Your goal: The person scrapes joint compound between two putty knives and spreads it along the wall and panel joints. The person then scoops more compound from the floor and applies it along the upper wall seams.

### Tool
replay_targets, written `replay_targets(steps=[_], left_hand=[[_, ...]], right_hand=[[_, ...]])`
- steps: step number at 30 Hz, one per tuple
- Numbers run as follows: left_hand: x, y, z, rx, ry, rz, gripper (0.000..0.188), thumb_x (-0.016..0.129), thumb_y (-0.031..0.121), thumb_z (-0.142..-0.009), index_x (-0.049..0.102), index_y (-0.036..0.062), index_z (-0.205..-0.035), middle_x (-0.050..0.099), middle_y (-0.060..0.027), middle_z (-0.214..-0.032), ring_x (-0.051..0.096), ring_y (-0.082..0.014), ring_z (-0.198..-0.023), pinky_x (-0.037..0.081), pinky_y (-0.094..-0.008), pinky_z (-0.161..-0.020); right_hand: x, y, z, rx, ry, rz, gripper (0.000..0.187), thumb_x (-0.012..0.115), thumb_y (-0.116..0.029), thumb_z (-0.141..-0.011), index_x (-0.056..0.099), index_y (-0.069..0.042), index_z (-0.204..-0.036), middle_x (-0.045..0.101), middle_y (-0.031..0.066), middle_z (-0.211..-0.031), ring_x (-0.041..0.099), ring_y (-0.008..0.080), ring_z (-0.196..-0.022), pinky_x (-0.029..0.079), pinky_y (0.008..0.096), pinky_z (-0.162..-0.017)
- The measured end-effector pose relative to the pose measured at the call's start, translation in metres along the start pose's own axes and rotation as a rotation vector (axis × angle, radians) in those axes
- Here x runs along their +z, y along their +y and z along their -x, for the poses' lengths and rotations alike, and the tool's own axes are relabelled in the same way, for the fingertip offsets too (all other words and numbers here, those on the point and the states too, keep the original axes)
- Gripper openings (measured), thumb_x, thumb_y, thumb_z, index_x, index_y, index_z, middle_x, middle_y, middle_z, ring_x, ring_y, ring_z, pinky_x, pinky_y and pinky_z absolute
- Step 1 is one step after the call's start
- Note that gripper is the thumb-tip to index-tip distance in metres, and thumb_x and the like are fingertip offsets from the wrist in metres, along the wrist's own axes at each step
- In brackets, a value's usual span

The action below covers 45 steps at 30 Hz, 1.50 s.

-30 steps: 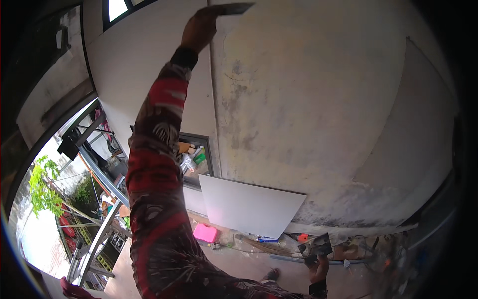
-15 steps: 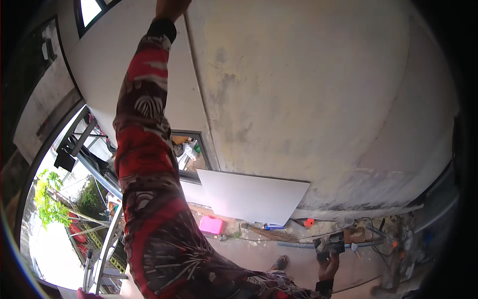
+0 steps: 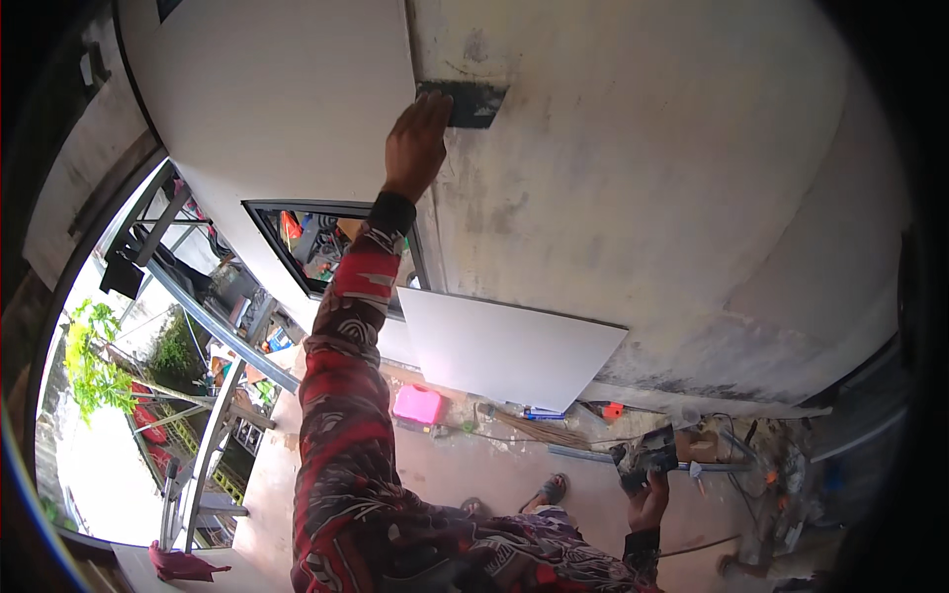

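My left hand (image 3: 417,143) is raised high with its fingers closed on a black flat putty spreader (image 3: 477,104). The spreader's face lies against the stained plaster wall (image 3: 633,188), right beside the seam with the smooth pale panel (image 3: 287,99). Low at the right, my right hand (image 3: 647,502) grips a second black flat spreader (image 3: 656,453). A greyish lump, probably putty, sits on its left part. The fingers of my right hand are partly hidden beneath it.
A white board (image 3: 509,346) leans on the wall below a dark-framed opening (image 3: 297,237). Along the wall's foot lie a pink box (image 3: 419,405), a straw broom (image 3: 534,427) and a metal profile (image 3: 583,456). A metal frame (image 3: 213,445) stands at left.
My left hand, earlier at the top edge, now shows lower and further right, with its spreader in view against the wall. My right hand still holds its spreader, tilted slightly differently.
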<state>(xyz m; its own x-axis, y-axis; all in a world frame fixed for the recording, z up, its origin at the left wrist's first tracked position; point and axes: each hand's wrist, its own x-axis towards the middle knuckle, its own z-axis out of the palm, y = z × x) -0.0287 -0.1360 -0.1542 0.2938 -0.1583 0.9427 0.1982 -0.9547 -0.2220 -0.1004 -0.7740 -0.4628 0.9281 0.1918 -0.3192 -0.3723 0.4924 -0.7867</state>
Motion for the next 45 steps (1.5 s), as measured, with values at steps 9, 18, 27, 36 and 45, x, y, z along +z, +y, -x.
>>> replay_targets(steps=[9, 18, 27, 36, 45], left_hand=[[0.024, 0.048, 0.158, -0.147, -0.176, 0.052, 0.045, 0.054, -0.002, -0.082, 0.058, 0.0043, -0.126, 0.058, -0.0159, -0.133, 0.053, -0.0343, -0.127, 0.045, -0.045, -0.105], [0.025, 0.076, 0.247, -0.247, -0.301, 0.157, 0.043, 0.052, -0.002, -0.083, 0.057, 0.0036, -0.125, 0.058, -0.017, -0.132, 0.053, -0.0348, -0.126, 0.046, -0.0439, -0.104], [-0.102, 0.227, 0.485, -1.013, -1.54, 0.3, 0.032, 0.056, 0.016, -0.086, 0.067, 0.0117, -0.116, 0.069, -0.0168, -0.11, 0.066, -0.0329, -0.103, 0.053, -0.0452, -0.089], [-0.469, 0.339, 0.671, -1.082, -0.915, 1.384, 0.042, 0.058, 0.047, -0.089, 0.074, 0.0086, -0.086, 0.073, -0.0112, -0.082, 0.07, -0.0296, -0.075, 0.053, -0.0437, -0.062], [-0.356, 0.253, 0.682, -1.121, -1.641, 0.156, 0.044, 0.053, 0.046, -0.093, 0.073, 0.007, -0.085, 0.07, -0.0111, -0.068, 0.068, -0.0306, -0.062, 0.052, -0.0424, -0.059]], right_hand=[[-0.013, 0.002, 0.023, 0.01, 0.014, 0.043, 0.048, 0.061, -0.017, -0.09, 0.049, -0.012, -0.137, 0.06, 0.008, -0.124, 0.064, 0.0274, -0.107, 0.059, 0.0467, -0.077], [-0.002, -0.014, 0.058, 0.011, 0.005, 0.069, 0.042, 0.064, -0.019, -0.091, 0.053, -0.013, -0.131, 0.061, 0.0057, -0.121, 0.06, 0.0252, -0.109, 0.055, 0.0449, -0.084], [-0.006, 0.0, 0.061, 0.029, -0.006, 0.088, 0.046, 0.06, -0.018, -0.094, 0.048, -0.012, -0.138, 0.058, 0.0096, -0.128, 0.061, 0.0277, -0.109, 0.056, 0.0482, -0.082], [0.021, 0.013, 0.058, 0.12, -0.107, 0.096, 0.035, 0.062, -0.024, -0.093, 0.057, -0.008, -0.124, 0.064, 0.0073, -0.115, 0.065, 0.0236, -0.103, 0.057, 0.0436, -0.085], [0.092, 0.045, 0.057, 0.324, -0.318, 0.199, 0.035, 0.057, -0.016, -0.094, 0.056, -0.005, -0.126, 0.066, 0.0066, -0.107, 0.068, 0.0208, -0.095, 0.061, 0.0398, -0.074]])
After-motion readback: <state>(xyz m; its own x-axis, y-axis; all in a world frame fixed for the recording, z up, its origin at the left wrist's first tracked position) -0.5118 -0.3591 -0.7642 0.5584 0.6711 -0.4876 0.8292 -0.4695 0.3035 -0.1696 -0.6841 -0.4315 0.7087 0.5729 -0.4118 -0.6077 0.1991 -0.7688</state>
